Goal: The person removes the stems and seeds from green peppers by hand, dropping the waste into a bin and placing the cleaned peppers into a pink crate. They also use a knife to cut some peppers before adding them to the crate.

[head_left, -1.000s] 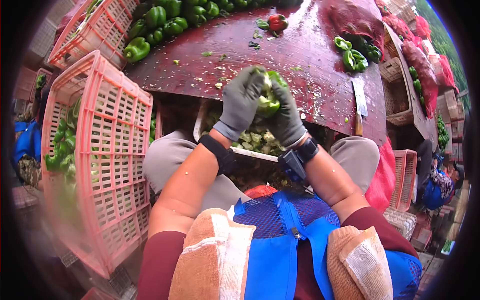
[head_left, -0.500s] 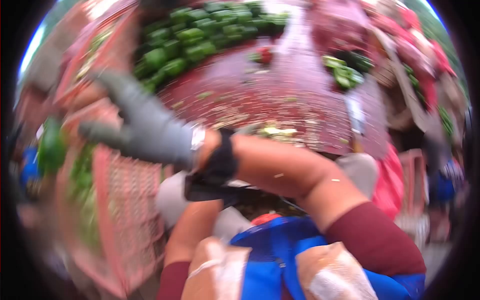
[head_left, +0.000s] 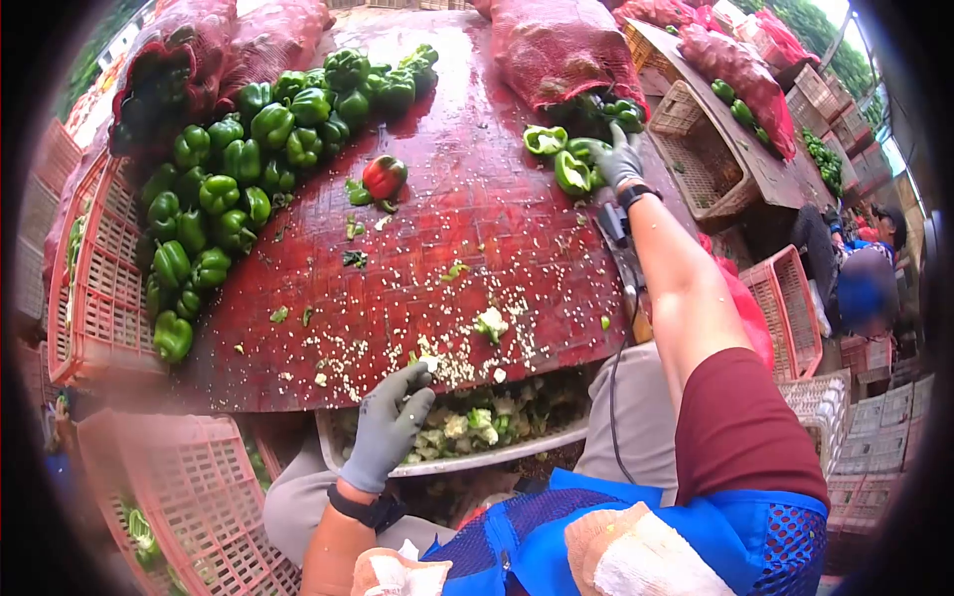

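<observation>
In the head view, the left hand (head_left: 383,432) in a grey knit glove hovers at the near edge of the seed-strewn, dark-red tabletop (head_left: 497,248), its fingers curved and the thumb parted from them. A small white scrap of pepper core (head_left: 429,364) shows right by its fingertips. Just below lies a white plastic tray (head_left: 477,463) of pale-green trimmings. The right hand (head_left: 622,167), gloved alike, reaches far across to the glossy green peppers cut open (head_left: 573,174), which lie in front of a pinkish-red mesh sack (head_left: 566,50). Its index finger is stretched out; whether the fingers grip a pepper, I cannot tell. A heap of whole green bell peppers (head_left: 240,161) covers the left side, and a red-and-green pepper (head_left: 385,178) lies nearer the middle.
</observation>
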A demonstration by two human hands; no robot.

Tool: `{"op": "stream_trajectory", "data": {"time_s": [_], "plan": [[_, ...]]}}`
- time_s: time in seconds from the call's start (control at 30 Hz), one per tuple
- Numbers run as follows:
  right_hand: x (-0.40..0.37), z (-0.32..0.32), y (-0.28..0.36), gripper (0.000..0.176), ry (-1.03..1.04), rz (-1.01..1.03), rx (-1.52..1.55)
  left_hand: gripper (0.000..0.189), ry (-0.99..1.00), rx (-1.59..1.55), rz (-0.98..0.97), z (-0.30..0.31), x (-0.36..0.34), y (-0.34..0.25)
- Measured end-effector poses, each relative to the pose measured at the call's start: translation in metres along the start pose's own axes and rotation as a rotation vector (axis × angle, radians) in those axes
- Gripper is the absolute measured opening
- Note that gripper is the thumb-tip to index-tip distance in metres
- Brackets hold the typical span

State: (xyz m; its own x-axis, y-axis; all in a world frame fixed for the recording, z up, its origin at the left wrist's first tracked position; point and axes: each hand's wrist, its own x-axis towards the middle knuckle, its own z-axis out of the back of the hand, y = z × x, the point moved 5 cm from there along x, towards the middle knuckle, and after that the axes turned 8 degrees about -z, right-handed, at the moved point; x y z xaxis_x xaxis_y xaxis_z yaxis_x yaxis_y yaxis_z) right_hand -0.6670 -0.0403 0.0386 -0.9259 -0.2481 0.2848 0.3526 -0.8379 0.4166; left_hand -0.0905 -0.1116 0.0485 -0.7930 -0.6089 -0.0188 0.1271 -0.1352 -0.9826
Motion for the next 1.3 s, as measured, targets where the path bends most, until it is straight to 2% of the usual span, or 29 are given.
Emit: {"op": "stream_trajectory", "data": {"time_s": [0.07, 0.13, 0.2, 0.33, 0.43, 0.47, 0.53, 0.67, 0.7, 0.83, 0.93, 0.97, 1.07, 1.1, 1.2, 1.3], "plan": [[0.032, -0.057, -0.047, 0.085, 0.192, -0.159, 0.098, 0.037, 0.028, 0.014, 0.012, -0.003, 0.005, -0.005], [0.004, -0.046, -0.022, 0.084, 0.269, -0.087, 0.112, 0.037, 0.044, 0.025, 0.047, -0.005, 0.009, -0.002], [-0.033, -0.028, 0.006, 0.078, 0.205, -0.031, 0.116, 0.037, 0.068, 0.032, 0.101, -0.008, 0.011, -0.004], [-0.105, -0.022, 0.057, 0.076, 0.271, 0.183, 0.143, 0.037, 0.068, 0.058, 0.046, -0.01, 0.015, 0.0], [-0.162, -0.021, 0.101, 0.076, 0.366, 0.359, 0.414, 0.034, 0.025, 0.052, 0.047, -0.007, 0.017, -0.002], [-0.179, -0.023, 0.115, 0.077, 0.473, 0.317, 0.618, 0.041, 0.023, 0.104, -0.012, -0.004, 0.019, 0.01], [-0.216, -0.032, 0.14, 0.077, 0.657, 0.222, 0.705, 0.054, -0.069, -0.151, 0.05, 0.002, 0.019, 0.007], [-0.29, -0.019, 0.191, 0.075, 0.838, 0.242, 0.898, 0.079, -0.29, 0.044, -0.166, 0.03, 0.025, 0.005], [-0.304, -0.016, 0.202, 0.074, 0.86, 0.258, 0.95, 0.082, -0.319, 0.015, -0.168, 0.036, 0.026, 0.001], [-0.346, 0.015, 0.233, 0.071, 0.644, 0.499, 0.824, 0.089, -0.4, -0.093, -0.296, 0.052, 0.032, 0.0], [-0.362, 0.028, 0.246, 0.068, 0.807, 0.447, 0.946, 0.089, -0.447, -0.53, -0.181, 0.056, 0.033, 0.004], [-0.363, 0.028, 0.245, 0.067, 0.819, 0.462, 0.951, 0.085, -0.451, -0.631, -0.149, 0.058, 0.033, 0.003], [-0.364, 0.054, 0.245, 0.065, 1.021, 0.299, 1.026, 0.081, -0.384, -0.744, -0.15, 0.061, 0.033, 0.003], [-0.364, 0.062, 0.244, 0.064, 1.003, 0.305, 1.046, 0.073, -0.393, -0.769, -0.137, 0.06, 0.032, 0.0], [-0.364, 0.067, 0.24, 0.063, 1.021, 0.286, 1.05, 0.068, -0.266, -0.9, -0.085, 0.056, 0.028, 0.001], [-0.37, 0.069, 0.234, 0.065, 1.05, 0.17, 1.119, 0.066, -0.264, -0.953, -0.11, 0.051, 0.026, 0.006]]}}
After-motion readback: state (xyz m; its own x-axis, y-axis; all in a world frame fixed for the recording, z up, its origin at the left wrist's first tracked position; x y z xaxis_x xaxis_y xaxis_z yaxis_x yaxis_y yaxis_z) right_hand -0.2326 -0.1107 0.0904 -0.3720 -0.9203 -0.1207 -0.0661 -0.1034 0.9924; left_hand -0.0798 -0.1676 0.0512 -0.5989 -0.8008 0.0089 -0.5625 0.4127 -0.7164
